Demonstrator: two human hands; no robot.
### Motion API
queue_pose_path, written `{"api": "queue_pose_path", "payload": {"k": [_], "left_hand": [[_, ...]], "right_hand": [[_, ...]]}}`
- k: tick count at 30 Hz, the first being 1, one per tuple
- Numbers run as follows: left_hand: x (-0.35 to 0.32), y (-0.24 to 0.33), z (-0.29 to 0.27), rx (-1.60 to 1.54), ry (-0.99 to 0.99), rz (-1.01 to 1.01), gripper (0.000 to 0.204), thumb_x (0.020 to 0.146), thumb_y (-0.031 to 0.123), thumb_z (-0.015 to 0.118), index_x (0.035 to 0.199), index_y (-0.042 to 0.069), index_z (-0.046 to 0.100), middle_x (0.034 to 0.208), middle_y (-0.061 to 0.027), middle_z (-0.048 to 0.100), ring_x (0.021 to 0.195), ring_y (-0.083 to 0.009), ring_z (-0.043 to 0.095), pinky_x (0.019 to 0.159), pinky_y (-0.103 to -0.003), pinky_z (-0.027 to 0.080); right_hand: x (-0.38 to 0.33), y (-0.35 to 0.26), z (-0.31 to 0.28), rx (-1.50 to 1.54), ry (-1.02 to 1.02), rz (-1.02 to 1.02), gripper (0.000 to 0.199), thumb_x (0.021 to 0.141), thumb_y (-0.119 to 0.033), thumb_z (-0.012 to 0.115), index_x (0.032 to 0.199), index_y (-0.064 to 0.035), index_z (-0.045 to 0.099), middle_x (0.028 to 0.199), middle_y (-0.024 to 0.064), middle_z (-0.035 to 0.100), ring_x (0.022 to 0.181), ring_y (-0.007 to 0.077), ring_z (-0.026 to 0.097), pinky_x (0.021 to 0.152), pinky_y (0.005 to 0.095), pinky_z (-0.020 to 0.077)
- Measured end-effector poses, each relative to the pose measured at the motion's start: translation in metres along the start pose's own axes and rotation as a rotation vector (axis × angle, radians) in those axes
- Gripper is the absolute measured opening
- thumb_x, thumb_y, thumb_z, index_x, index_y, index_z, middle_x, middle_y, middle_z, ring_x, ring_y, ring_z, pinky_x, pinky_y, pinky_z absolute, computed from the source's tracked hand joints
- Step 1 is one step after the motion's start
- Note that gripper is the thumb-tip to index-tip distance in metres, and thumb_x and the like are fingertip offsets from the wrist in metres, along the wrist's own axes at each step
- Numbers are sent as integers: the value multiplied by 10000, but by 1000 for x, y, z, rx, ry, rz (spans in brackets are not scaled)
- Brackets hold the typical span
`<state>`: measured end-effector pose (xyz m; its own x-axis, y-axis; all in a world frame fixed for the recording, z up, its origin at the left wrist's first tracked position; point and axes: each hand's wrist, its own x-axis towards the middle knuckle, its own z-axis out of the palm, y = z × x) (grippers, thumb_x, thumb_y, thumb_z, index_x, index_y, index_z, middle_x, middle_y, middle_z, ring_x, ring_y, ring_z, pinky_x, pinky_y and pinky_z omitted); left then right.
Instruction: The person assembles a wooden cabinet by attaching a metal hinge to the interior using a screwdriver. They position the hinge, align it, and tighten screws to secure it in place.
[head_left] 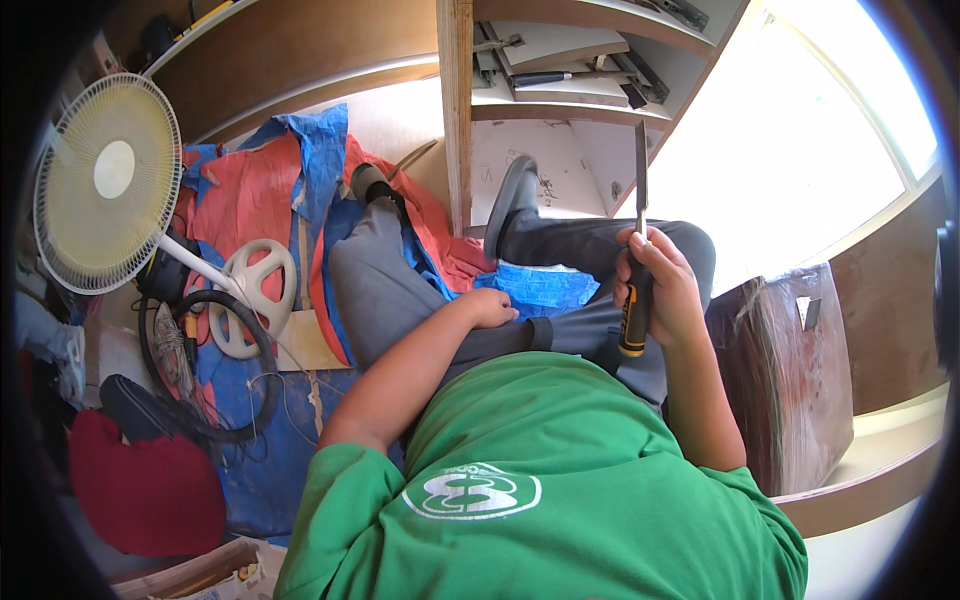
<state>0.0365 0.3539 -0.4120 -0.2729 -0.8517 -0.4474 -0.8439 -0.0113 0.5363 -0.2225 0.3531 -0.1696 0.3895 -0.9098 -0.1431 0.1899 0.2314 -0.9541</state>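
My right hand is raised over my right thigh and grips a wood chisel. Its black and yellow handle lies in my fingers, and the long narrow blade points up and away from me. My left hand rests on my lap with the fingers curled in and nothing seen in them. Just beyond it, between my bent legs, is a piece of blue tarp.
Shelves with hardware and tools stand ahead. A pedestal fan, a black hose and a maroon seat are on my left, near red and blue tarps. A plastic-wrapped brown panel leans at right.
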Motion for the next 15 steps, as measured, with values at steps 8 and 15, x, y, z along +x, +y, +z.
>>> {"api": "queue_pose_path", "payload": {"k": [8,15], "left_hand": [[1,-23,13,15,-39,1,510,947,480,611,1226,60,694,1204,-207,704,1124,-356,667,979,-429,511],[3,-13,3,-91,25,-27,371,961,363,605,1155,65,712,1097,-174,738,1025,-328,702,939,-397,529]], "right_hand": [[25,-8,-2,91,-27,-17,225,1043,-286,576,1086,-65,571,740,35,578,574,142,588,527,268,481],[77,-10,-9,152,-133,-219,297,1073,-332,529,1187,-63,580,742,46,588,578,141,586,552,276,488]]}}
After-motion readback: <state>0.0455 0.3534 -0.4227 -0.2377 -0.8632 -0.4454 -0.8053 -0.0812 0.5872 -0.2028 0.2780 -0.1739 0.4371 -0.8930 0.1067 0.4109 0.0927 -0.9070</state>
